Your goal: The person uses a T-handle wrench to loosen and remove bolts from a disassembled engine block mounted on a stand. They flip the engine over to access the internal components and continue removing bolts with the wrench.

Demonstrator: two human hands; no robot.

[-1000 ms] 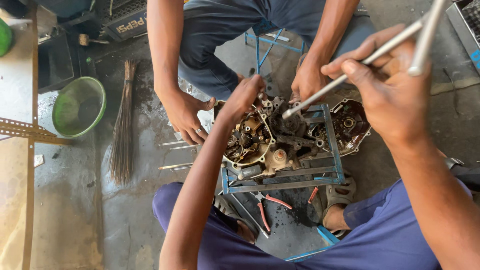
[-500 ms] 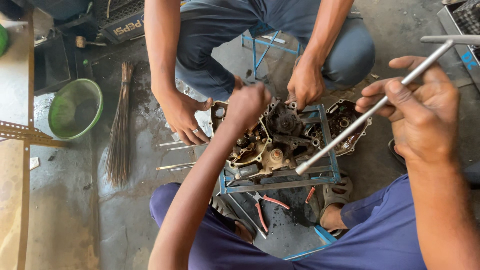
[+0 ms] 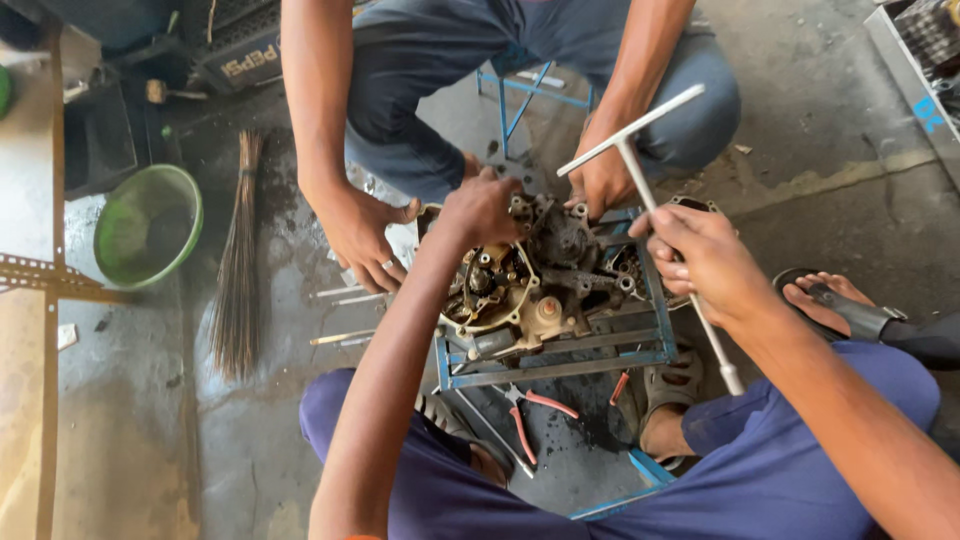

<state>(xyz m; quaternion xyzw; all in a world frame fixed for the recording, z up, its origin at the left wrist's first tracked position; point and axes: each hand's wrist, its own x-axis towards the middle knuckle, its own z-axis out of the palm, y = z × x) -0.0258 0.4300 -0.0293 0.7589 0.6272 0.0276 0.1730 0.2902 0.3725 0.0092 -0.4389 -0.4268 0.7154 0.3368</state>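
Greasy concrete floor. Our right hand (image 3: 705, 262) is closed around the T-handle wrench (image 3: 655, 205), and our left hand (image 3: 482, 207) grips the engine (image 3: 535, 285) just below; we'd seat the socket squarely first.

Both forearms are bare and come up from the bottom of the frame. The left arm runs from lower left of centre up to the middle, nearly straight, wrist slightly bent, and the left hand (image 3: 482, 208) sits just above frame centre, knuckles to the camera, fingers curled under (can't see the fingertips at all). The right arm enters from the lower right corner and angles up and left. The right hand (image 3: 705, 262) is right of centre, back of the hand up, fingers wrapped closed in a fist-type grip, thumb lying along the top. The hands are apart, roughly level.
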